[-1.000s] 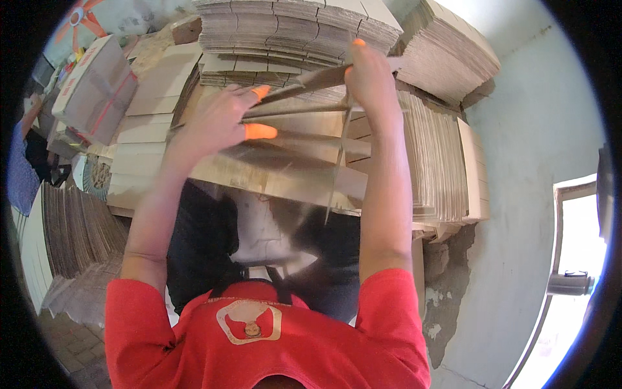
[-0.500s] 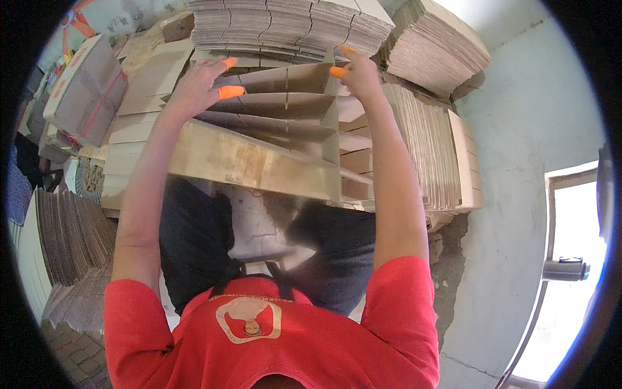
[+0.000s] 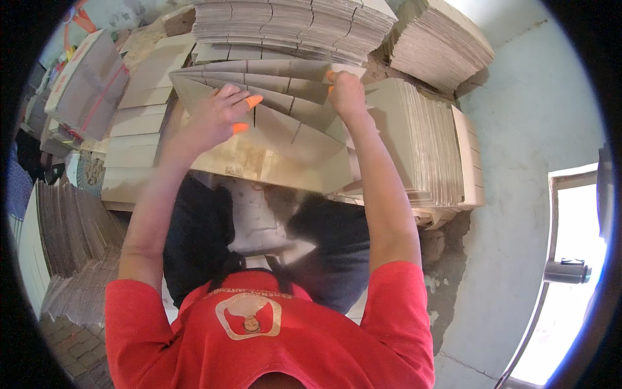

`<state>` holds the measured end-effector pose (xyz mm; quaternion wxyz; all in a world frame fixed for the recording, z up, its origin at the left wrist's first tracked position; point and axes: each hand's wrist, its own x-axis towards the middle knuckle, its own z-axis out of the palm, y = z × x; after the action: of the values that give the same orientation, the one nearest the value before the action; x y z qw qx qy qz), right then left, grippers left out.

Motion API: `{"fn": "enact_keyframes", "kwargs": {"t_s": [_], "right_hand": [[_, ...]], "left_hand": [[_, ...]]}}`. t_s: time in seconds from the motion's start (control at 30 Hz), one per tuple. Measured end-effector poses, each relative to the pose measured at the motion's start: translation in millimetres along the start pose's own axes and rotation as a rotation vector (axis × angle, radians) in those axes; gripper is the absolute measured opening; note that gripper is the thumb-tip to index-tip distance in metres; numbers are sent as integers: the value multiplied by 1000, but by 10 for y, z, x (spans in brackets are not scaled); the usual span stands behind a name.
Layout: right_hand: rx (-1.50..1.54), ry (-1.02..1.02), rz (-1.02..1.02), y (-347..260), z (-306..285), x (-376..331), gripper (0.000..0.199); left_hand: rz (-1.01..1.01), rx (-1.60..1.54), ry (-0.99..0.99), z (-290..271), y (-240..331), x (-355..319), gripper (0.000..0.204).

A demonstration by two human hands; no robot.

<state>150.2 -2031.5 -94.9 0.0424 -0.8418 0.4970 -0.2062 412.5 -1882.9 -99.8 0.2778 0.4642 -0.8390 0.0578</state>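
A cardboard divider (image 3: 275,104) made of several long slotted strips lies fanned out in front of me. Its strips draw together at the left and spread toward the right. My right hand (image 3: 348,97) has its fingers bent around the strips' far right end, orange finger covers on the fingertips. Over the nearer strips at the left is my left hand (image 3: 220,123), thumb and forefinger apart in orange covers; whether it touches the cardboard is unclear. A pale wooden board (image 3: 249,159) lies under the divider.
Beyond the board rises a tall cardboard stack (image 3: 291,26), with another stack (image 3: 444,48) at the far right. Upright cardboard sheets (image 3: 421,142) stand to the right. Flat pieces (image 3: 133,142) and a tied bundle (image 3: 87,84) are at left. A wall (image 3: 518,123) bounds the right.
The divider's strips have gone from standing nearly parallel to a slanting fan, their right ends skewed. My left hand has moved right and nearer; my right hand has come slightly nearer.
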Motion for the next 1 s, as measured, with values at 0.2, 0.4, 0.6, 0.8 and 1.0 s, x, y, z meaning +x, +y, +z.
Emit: {"fn": "enact_keyframes", "kwargs": {"t_s": [0.2, 0.4, 0.6, 0.8, 1.0], "right_hand": [[-114, -161, -58, 17, 151, 133, 29], [-147, 173, 54, -57, -617, -450, 37], [-17, -130, -14, -407, -712, -1875, 49], [198, -53, 91, -394, -567, -2141, 44], [274, 290, 265, -21, -962, -1390, 29]], "left_hand": [[-130, -135, -74, 48, -76, -96, 17], [-208, -275, 4, -33, 19, -133, 14], [-175, -257, -159, 89, -119, -304, 22], [-218, -408, -173, -113, 36, -219, 25], [-216, -229, 109, -59, -126, 1, 24]]}}
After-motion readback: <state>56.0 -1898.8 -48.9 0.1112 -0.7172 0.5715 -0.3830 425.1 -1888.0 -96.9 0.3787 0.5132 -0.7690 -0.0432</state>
